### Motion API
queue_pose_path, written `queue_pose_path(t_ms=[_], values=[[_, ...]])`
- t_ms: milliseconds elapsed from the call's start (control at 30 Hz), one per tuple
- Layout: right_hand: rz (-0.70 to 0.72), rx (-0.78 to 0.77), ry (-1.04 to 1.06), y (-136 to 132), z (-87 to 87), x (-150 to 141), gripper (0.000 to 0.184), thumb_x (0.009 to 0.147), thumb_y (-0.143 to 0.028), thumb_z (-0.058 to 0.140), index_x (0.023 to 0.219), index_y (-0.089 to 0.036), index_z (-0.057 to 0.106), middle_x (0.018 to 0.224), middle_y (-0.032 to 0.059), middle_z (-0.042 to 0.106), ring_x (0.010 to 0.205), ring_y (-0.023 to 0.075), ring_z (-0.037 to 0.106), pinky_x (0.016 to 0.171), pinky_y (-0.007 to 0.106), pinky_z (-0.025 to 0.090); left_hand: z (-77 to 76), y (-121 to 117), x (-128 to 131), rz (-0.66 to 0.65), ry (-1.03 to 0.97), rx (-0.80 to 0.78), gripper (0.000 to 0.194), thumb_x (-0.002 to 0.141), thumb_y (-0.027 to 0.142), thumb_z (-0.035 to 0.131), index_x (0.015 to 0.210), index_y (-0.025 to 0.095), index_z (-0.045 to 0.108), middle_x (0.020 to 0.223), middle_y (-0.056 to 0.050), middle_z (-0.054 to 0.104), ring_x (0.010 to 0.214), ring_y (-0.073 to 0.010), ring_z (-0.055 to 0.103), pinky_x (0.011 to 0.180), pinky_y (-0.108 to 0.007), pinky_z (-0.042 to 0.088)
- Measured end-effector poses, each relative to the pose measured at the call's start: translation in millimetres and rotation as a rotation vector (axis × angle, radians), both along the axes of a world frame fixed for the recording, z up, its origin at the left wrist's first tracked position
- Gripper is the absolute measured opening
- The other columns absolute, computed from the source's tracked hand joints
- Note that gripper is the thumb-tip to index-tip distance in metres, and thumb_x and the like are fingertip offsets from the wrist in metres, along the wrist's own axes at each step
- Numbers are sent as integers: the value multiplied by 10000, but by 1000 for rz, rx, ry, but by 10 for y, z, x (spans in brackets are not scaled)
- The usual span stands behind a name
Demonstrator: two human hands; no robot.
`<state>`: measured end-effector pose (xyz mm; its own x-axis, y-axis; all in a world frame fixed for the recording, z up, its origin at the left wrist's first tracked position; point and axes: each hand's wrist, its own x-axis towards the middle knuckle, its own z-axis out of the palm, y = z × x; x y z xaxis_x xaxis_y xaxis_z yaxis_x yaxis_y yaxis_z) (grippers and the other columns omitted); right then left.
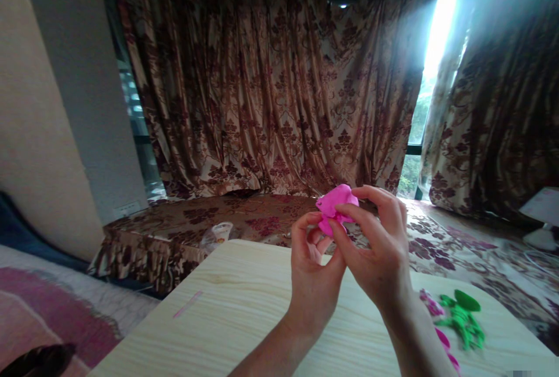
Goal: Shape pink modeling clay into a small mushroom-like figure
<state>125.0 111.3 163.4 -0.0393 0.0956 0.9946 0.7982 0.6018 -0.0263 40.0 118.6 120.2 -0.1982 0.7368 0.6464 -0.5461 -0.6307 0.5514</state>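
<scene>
Above the table, a bright pink piece (339, 197) of what looks like plastic or soft modelling material is held up between both hands. My left hand (315, 266) grips it from below and the left, fingers curled around its lower part. My right hand (379, 243) pinches it from the right, with thumb and fingertips on its front and upper edge. The fingers partly hide its shape, so I cannot tell what it is. On the table to the right lie a green toy figure (463, 319) with thin limbs and a patterned pink-and-white piece (432, 303).
The pale wood-grain table (218, 301) spans the foreground. More pink pieces (443, 339) sit beside my right forearm. Beyond the table are a clear plastic container (218, 236) on a cloth-covered ledge (183, 217), floral curtains (283, 97) and a white lamp (544, 214).
</scene>
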Motion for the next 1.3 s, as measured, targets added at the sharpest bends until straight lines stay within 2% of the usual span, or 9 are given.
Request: queue_pose_path(t_ms=[233,433,667,833,1133,1300], values=[[-9,-5,-31,-15,17,39,236,754,-160,695,982,-204,656,1153,88,573,1133,262,504,960,452,422,-26,-6,19,24,7,12,361,771,127,671,1056,265,498,1099,-23,560,1036,-166,567,944,-367,447],[-48,48,-52,-30,32,43,155,748,-111,691,869,-207,696,1127,82,589,1138,273,505,959,459,430,-33,11,10,75,30,43,394,757,63,657,1057,271,509,1119,-14,506,1064,-175,539,963,-380,439],[2,51,-37,-20,4,70,149,742,-74,681,841,-184,691,1061,79,618,1101,256,520,963,444,438,-30,7,6,123,54,54,346,773,67,639,1037,253,513,1091,-19,513,1033,-159,540,939,-339,444],[25,43,-41,-40,12,44,286,727,-132,710,1007,-150,655,1093,110,603,1105,269,525,974,465,429,-9,-7,-5,160,78,35,279,800,117,630,1014,241,502,1086,-28,507,1016,-162,536,913,-345,459],[-14,55,-39,-8,-8,34,156,759,-88,683,861,-203,711,1070,75,604,1105,249,513,963,427,441,-90,63,-25,283,161,115,371,756,53,645,1055,232,518,1101,-39,479,1025,-175,522,918,-394,472],[24,43,-14,-23,-8,31,222,742,-111,705,953,-173,678,1092,97,600,1112,257,516,983,442,428,-81,56,-27,287,171,101,334,773,81,634,1050,232,523,1107,-49,487,1020,-185,535,893,-397,487]])
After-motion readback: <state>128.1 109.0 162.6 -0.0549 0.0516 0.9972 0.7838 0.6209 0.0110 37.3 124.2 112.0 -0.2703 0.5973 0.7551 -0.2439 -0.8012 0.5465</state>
